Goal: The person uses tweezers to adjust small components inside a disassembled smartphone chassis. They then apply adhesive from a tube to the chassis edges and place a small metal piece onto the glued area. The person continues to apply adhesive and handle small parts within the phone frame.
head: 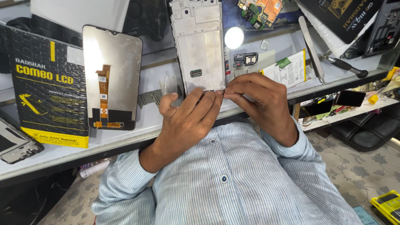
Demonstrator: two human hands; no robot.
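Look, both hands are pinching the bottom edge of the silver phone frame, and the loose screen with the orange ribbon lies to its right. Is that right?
Not quite. In the head view the loose screen lies left of the silver phone frame, not right. Both the left hand and right hand do pinch its bottom edge.

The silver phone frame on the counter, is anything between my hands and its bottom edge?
Nothing visible. The left hand and right hand both have fingertips at the bottom edge of the phone frame, meeting at its lower right corner.

The person wears a long-sleeved shirt of pale blue cloth with fine white vertical stripes. Small dark round buttons run down the front. Both cuffs sit at the wrists. Hands are bare.
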